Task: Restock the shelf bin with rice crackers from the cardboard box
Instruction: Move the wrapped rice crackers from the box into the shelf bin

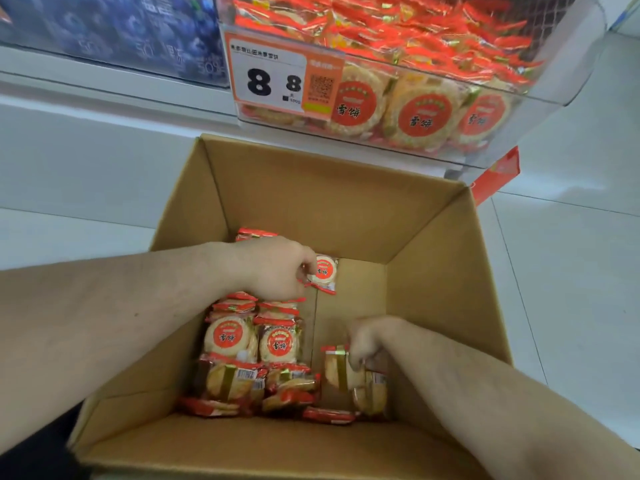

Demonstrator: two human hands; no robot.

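Reaching deep into the cardboard box (pixel 450 258), both bare arms are down among the rice cracker packets. Left hand (pixel 270 268) sits at the far left of the box floor, fingers curled and pinching one small packet (pixel 325 271), round red label facing up, its lower edge near the centre seam of the box bottom. Right hand (pixel 367 341) is lower and nearer, blurred, fingers bent around the top of another packet (pixel 341 370) standing on edge with its gold band showing; the grip looks closed on it, though the blur hides the fingertips. Beside that one, a further packet (pixel 375 393) leans against the near right of the floor.

Most of what's left is bunched on the left half: a cluster of packets (pixel 252 344), two with labels up, others on their sides below them, and one more (pixel 256 233) poking out behind the left wrist. The right half of the box floor is bare cardboard.

Above the box, the clear shelf bin (pixel 554 95) is heaped with the same red-wrapped crackers, labels pressed against its front wall. An orange price tag (pixel 270 77) reading 8.8 is fixed to the bin's left front. To the left, blue-patterned packs (pixel 114 32) sit on the neighbouring shelf. White floor tiles (pixel 571 271) surround the box.
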